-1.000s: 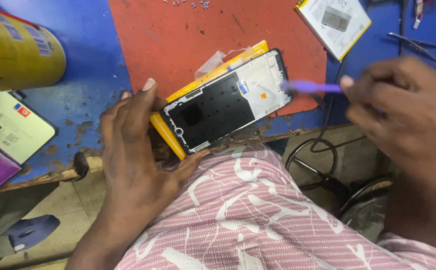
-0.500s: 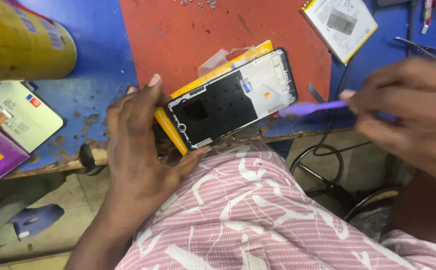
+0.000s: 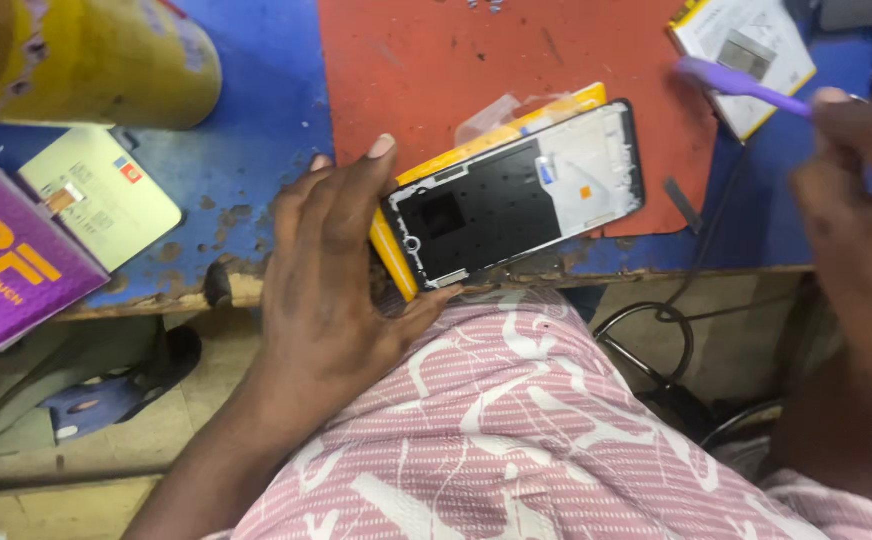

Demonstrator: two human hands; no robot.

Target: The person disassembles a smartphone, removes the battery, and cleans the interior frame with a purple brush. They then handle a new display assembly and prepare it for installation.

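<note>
My one camera sits on my head and looks steeply down, close in, at the near edge of the surface point(image 3: 256, 120), my lap below it, my left hand point(image 3: 331, 270) centred and my right hand point(image 3: 856, 200) cut off at the frame's side.

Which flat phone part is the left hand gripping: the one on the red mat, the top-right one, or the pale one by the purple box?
The phone frame on the red mat: black-and-white, yellow-backed, with the left hand clamping its near end. The other two lie untouched.
</note>
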